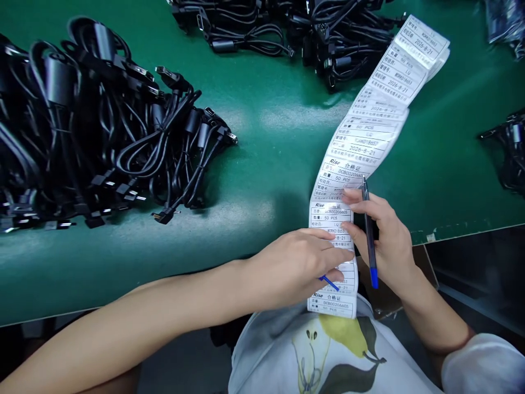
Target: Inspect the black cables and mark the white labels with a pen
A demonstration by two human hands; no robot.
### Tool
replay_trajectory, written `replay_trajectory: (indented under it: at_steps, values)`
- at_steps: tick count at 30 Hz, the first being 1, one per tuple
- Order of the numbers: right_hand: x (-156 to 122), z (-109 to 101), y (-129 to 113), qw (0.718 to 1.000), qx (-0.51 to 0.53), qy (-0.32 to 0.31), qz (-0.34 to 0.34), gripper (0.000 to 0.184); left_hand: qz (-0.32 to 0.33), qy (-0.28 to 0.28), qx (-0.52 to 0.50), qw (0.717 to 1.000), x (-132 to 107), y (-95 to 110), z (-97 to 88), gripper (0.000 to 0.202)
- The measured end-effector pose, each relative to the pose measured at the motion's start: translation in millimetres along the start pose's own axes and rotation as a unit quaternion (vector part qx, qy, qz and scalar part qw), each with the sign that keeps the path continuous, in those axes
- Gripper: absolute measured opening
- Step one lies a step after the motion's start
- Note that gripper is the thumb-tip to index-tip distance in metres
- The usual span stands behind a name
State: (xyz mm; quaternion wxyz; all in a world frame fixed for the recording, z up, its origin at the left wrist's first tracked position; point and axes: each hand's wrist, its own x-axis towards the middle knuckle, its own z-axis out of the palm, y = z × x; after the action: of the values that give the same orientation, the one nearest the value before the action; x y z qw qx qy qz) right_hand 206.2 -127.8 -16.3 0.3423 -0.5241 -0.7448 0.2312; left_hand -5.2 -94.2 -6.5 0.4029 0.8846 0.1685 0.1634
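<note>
Label strip (353, 148) runs across the green desk (279, 158) and over its edge, under the spread left hand (299, 268). Right hand (385, 241) pinches a black-and-blue pen (369, 230), fingertips on the strip's edge. Bundled black cables (59, 82) lie well apart.

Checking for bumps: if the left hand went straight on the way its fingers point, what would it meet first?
The left hand, lying across the label strip, would probably meet the blue-ended pen held in the right hand; depth is unclear, so it might reach that hand first.
</note>
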Motion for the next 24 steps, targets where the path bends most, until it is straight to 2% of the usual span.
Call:
replay_trajectory:
  at_steps: [2,5,6,9,12,14,16,17,20,24]
  values:
    - [-3.3,-0.4,1.2,1.0,0.011,-0.009,0.008,0.046,-0.02,0.032,-0.002,0.999,1.8,-3.9,-7.7,0.018]
    - [-6.2,-1.7,3.8,0.999,0.037,-0.026,0.002,0.045,-0.048,0.114,0.107,0.987,4.8,-15.0,-13.5,0.023]
    - [-6.5,-2.3,4.7,0.999,0.042,-0.031,-0.004,0.045,-0.046,0.127,0.148,0.98,5.5,-18.6,-13.5,0.028]
    - [-6.7,-3.7,5.9,0.998,0.05,-0.041,-0.023,0.043,-0.02,0.113,0.226,0.967,6.2,-23.1,-10.5,0.038]
    - [-8.9,-5.3,4.5,0.996,0.087,-0.015,-0.017,0.041,0.0,0.103,0.295,0.95,6.0,-17.0,-8.2,0.039]
    - [-12.2,-6.3,3.0,0.992,0.123,0.02,0.019,0.032,0.003,0.097,0.333,0.938,5.6,-11.2,-7.9,0.04]
    - [-15.9,-6.9,2.2,0.985,0.149,0.056,0.061,0.014,0.004,0.092,0.353,0.931,5.2,-7.4,-7.8,0.04]
    - [-17.5,-6.8,2.2,0.982,0.159,0.071,0.076,0.007,0.007,0.09,0.355,0.931,5.0,-6.7,-7.6,0.04]
    - [-20.0,-5.2,3.4,0.966,0.214,0.112,0.092,0.018,0.028,0.078,0.328,0.941,4.9,-8.4,-6.4,0.035]
    - [-19.6,-2.8,4.9,0.943,0.283,0.133,0.112,0.012,0.015,0.052,0.247,0.967,5.3,-13.4,-4.2,0.026]
